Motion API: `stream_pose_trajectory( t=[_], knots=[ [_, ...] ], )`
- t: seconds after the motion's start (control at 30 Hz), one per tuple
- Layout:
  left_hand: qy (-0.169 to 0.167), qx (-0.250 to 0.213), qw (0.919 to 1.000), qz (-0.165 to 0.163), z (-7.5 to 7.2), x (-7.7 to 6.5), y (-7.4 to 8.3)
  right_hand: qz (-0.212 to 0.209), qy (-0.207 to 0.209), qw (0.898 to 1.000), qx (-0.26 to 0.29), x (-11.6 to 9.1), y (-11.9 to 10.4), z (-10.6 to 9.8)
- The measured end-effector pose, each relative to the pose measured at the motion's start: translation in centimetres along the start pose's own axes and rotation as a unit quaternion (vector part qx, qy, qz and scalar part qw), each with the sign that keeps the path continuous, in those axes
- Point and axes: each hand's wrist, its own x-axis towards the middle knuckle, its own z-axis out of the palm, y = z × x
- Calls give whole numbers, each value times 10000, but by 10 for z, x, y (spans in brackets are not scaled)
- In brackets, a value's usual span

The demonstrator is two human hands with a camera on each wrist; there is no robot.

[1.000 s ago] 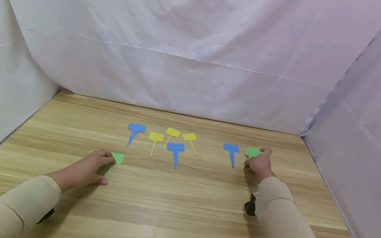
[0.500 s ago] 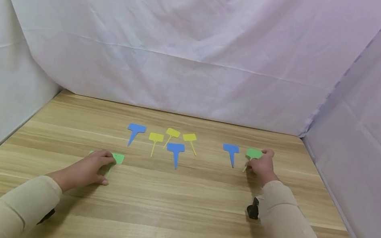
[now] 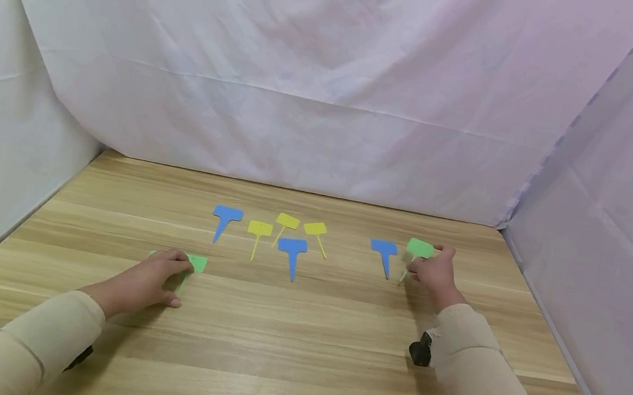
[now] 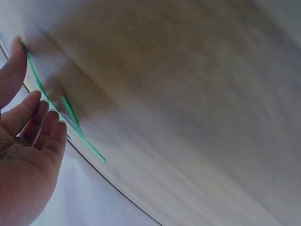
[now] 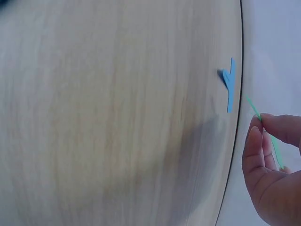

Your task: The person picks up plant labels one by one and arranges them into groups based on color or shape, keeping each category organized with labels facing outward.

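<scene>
My left hand (image 3: 150,279) rests over a green T-shaped plant label (image 3: 198,263) at the table's left. In the left wrist view, the thumb is at the tip of the label's stem and the loosely bent fingers (image 4: 60,136) touch it near its wide head. At the right, my right hand (image 3: 435,271) pinches another green plant label (image 3: 420,246) between thumb and fingers, head away from me, stem towards me. The right wrist view shows that green label (image 5: 276,149) edge-on in the pinch. Left of it lies a blue plant label (image 3: 384,247).
Mid-table lie two more blue labels (image 3: 228,213) and three yellow labels (image 3: 260,228), heads towards the back. The wooden table (image 3: 270,353) is bounded by a white cloth (image 3: 301,134) behind and on both sides.
My right hand shifts slightly right and nearer, then the green label in it tilts up and a little left. The left hand and its label stay put.
</scene>
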Motion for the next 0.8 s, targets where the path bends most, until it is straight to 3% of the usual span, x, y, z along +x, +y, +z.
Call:
stream_pose_trajectory(
  t=[0.8],
  knots=[
    [-26,38,10000,-38,0,0,1,-279,-86,9983,503,-22,-24,24]
  ],
)
